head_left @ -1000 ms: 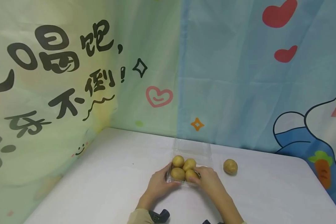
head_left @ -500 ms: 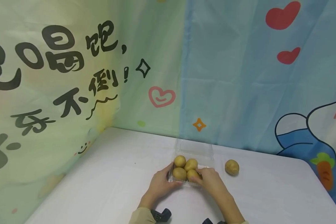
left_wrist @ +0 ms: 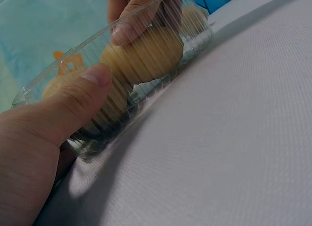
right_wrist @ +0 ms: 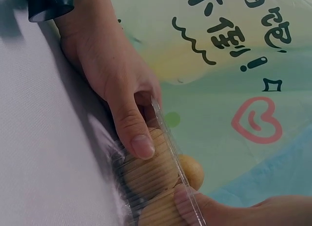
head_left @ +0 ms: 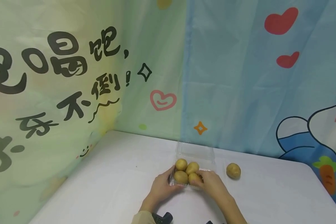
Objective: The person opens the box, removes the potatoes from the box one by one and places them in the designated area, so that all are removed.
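Note:
A clear plastic box (left_wrist: pixel 87 147) with several yellow-brown potatoes (head_left: pixel 181 177) in it rests on the white table. My left hand (head_left: pixel 161 186) grips the box at its left end, its thumb lying along the front wall in the left wrist view. Reaching in from the right, my right hand (head_left: pixel 212 182) holds the front right potato (head_left: pixel 195 178), thumb on the near side, inside the wall. Its other fingertips are largely hidden behind that potato. The hinged lid (head_left: pixel 196 151) lies back, away from me.
One loose potato (head_left: pixel 233 170) sits on the white tabletop (head_left: pixel 268 193) to the right of the box. Printed cloth (head_left: pixel 226 77) hangs at the back and left, right behind the lid. A dark wrist device (head_left: pixel 163 218) sits at my left sleeve.
The head view has shifted slightly, so the whole scene stands a little lower and to the right. Both hands keep their places at the box and the potatoes.

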Motion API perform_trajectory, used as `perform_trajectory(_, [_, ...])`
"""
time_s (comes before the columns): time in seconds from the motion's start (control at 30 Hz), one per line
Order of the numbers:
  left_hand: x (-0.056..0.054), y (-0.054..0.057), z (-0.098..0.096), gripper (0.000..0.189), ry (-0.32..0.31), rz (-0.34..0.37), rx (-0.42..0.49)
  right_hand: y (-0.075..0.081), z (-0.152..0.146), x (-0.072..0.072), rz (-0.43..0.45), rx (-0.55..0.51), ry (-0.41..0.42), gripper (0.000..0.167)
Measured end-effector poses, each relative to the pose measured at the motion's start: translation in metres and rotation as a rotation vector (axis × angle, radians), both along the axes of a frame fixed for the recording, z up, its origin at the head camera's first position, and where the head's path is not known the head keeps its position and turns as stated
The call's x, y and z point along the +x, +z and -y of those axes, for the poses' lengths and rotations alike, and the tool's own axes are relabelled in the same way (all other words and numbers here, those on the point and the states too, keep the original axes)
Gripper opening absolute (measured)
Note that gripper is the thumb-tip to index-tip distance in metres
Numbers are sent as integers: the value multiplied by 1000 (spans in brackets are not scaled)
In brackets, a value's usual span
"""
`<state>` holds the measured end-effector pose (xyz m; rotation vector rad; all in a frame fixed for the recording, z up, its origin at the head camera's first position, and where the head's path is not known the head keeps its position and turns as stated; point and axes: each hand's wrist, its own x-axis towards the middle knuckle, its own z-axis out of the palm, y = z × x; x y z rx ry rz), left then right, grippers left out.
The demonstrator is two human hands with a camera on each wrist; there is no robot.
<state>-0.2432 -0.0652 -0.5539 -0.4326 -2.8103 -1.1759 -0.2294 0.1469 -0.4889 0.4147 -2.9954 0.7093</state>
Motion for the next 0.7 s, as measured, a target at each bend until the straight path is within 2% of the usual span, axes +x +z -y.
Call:
perform_trajectory(0.27, [1,4,-1,94,-6,9,7,3,-1,0,22,-15,-5,42])
perform_trajectory(0.5, [-2,5,-1,95,-4,6,1,2,0,-3,0,-13,-61,46])
perform_trajectory(0.7, [0,4,-1,95,0,8,6,-1,1,-3,-7,-33,-83,44])
